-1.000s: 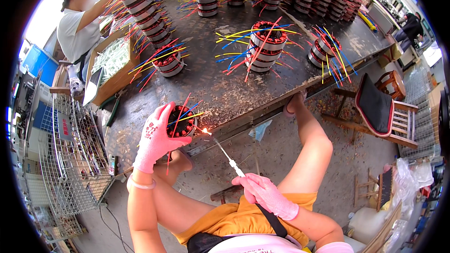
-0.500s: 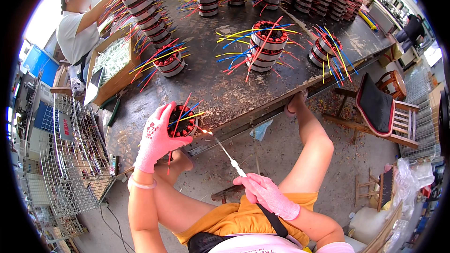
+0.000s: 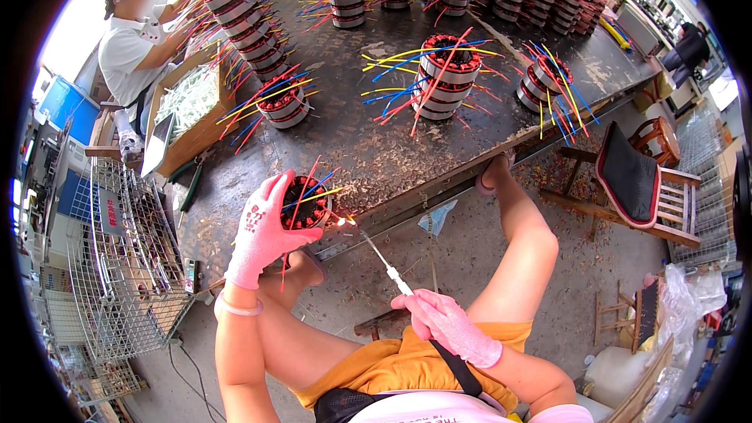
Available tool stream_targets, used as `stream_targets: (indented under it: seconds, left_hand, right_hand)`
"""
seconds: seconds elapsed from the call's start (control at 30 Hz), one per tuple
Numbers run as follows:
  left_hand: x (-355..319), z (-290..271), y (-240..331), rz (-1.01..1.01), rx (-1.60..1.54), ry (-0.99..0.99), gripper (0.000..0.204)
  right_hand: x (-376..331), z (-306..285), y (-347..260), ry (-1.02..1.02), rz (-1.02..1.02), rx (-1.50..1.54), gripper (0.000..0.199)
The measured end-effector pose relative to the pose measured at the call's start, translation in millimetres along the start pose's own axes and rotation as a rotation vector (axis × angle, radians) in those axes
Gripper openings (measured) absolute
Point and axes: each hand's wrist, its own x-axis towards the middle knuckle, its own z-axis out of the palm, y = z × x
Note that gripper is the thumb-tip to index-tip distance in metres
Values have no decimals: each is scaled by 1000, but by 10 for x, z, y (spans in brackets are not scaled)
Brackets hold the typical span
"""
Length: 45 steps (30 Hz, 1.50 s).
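Observation:
My left hand, in a pink glove, grips a motor stator by its side at the table's front edge. The stator has red windings, and red, blue and yellow leads stick out of it. My right hand, gloved too, is closed round a slim white-handled torch with a thin metal tube. A small orange flame burns between the tube's end and the stator's right side. Whether the flame touches the stator I cannot tell.
Stator stacks with coloured leads stand on the dark worn table, such as the middle stack and leaning left stack. Left are a box of white tubes, green-handled pliers and a co-worker. A chair stands right.
The flame at the stator looks slightly changed in shape. At the left, the co-worker has shifted and a forearm has come lower by the leaning stack. My hands have stayed in place.

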Motion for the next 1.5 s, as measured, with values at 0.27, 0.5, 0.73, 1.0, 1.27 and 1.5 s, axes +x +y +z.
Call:
stream_targets:
  seconds: [0.27, 0.5, 0.73, 1.0, 1.27, 1.5]
  left_hand:
    - [-10, -8, -4, -7, -13, -4, 95]
    - [-10, 6, 1, -4, -13, 5, 95]
    - [3, -27, 51, -39, -38, -21, 95]
    - [-11, -6, 22, -39, -40, -19, 95]
    - [-9, -2, 32, -39, -10, -21, 96]
    - [-7, -8, 43, -46, -16, -26, 95]
  right_hand:
    - [-4, 22, -26, 0, -4, 25, 35]
    - [-4, -26, 32, 4, -27, -22, 36]
    - [4, -34, 41, -20, -29, -5, 40]
    - [5, 44, -49, -22, -57, -9, 41]
    - [3, 28, -40, -20, -22, 6, 40]
    - [16, 26, -20, -33, -43, 34, 39]
